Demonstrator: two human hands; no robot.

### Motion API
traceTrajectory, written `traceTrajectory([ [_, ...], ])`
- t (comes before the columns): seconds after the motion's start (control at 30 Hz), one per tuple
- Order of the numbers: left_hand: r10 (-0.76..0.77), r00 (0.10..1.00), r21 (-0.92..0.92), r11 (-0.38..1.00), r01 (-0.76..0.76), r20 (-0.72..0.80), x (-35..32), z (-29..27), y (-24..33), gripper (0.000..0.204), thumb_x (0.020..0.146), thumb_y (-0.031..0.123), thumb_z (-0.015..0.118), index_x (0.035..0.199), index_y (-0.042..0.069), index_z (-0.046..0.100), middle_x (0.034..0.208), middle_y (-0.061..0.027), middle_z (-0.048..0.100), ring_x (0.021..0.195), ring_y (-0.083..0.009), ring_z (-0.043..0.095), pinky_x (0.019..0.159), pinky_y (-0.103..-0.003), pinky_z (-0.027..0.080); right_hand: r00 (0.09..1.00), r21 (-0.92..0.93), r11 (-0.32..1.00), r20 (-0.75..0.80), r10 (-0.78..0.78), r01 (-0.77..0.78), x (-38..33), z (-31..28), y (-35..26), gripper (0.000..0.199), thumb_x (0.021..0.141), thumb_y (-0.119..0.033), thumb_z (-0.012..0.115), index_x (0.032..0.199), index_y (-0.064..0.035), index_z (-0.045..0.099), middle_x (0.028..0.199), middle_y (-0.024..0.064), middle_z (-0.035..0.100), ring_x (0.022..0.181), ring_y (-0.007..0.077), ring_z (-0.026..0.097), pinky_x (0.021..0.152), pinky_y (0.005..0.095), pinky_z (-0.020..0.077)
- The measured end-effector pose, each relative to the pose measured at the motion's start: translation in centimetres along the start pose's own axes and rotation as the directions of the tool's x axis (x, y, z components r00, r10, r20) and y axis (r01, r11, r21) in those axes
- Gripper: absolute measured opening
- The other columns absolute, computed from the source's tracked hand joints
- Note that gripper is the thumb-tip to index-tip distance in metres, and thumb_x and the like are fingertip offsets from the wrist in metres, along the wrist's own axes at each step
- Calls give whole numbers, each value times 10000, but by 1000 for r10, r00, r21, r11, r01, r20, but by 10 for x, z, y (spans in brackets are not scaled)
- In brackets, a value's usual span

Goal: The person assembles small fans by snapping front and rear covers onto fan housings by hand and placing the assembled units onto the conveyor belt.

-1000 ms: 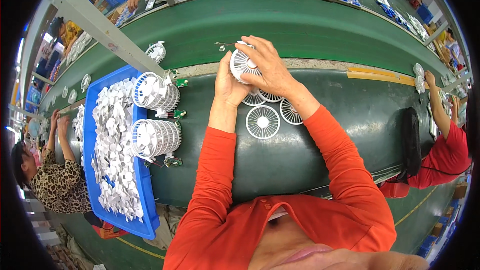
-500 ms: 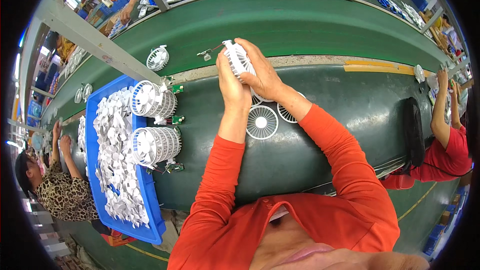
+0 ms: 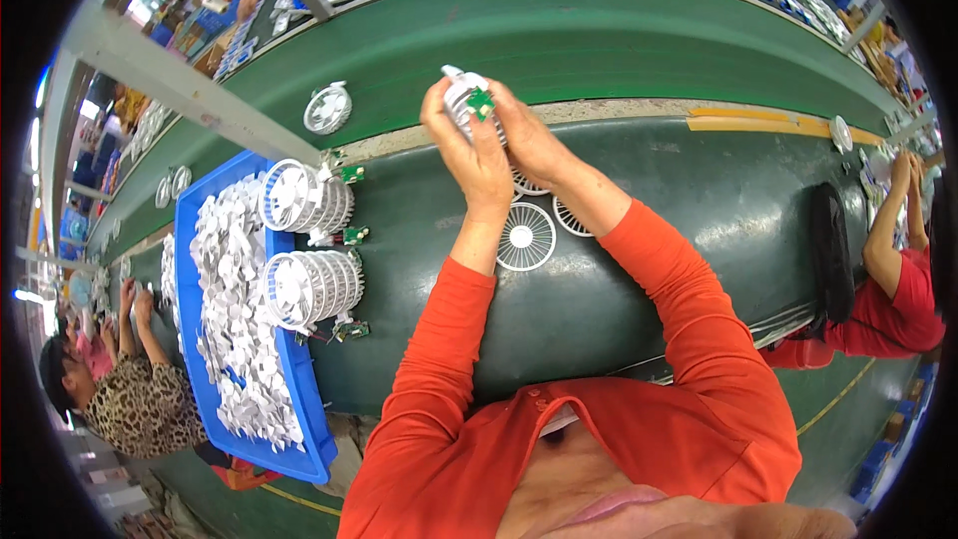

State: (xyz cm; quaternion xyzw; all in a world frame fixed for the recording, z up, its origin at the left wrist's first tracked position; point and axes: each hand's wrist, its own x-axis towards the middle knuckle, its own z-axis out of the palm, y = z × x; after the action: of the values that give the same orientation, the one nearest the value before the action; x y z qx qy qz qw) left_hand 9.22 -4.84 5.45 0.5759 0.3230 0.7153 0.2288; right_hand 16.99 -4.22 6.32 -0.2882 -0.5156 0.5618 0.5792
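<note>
A: The dark green surface (image 3: 649,269) was wide, and the blue plastic tray (image 3: 299,419) heaped with white parts sat at its left edge, two stacks of white round fan shells (image 3: 311,284) on its rim.

B: Plenty left, I'd judge. And the hands?

A: The left hand (image 3: 477,155) and right hand (image 3: 527,138) were both closed on a white fan shell with a small green circuit board (image 3: 471,105), raised above the loose white round grilles (image 3: 527,237).
</note>
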Motion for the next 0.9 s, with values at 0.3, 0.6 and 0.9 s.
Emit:
traceTrajectory([
  [0.3,127,990,640,756,-137,63,72,-54,-86,453,863,166,571,1258,-9,435,1309,-253,405,1248,-412,347,1047,-514,266,761,-988,-30,-97,-641,-151,16,-133,-14,555,761,-274,723,1237,-52,545,1190,283,536,1094,415,532,949,445,421],
  [0.6,-281,864,872,145,468,-417,147,-104,-132,526,854,245,582,1349,156,427,1462,-107,322,1361,-329,270,1073,-567,219,908,-896,395,325,265,205,-49,-56,-37,749,695,-310,790,1346,-131,466,1418,245,370,1319,419,333,1089,459,290],
  [0.9,-414,909,942,320,103,42,107,-107,-128,256,891,244,520,983,25,615,962,-225,657,925,-392,626,801,-478,487,935,-840,474,343,90,262,-39,-62,-31,755,664,-223,788,1335,-97,466,1329,195,480,1218,374,439,1031,433,371],
])
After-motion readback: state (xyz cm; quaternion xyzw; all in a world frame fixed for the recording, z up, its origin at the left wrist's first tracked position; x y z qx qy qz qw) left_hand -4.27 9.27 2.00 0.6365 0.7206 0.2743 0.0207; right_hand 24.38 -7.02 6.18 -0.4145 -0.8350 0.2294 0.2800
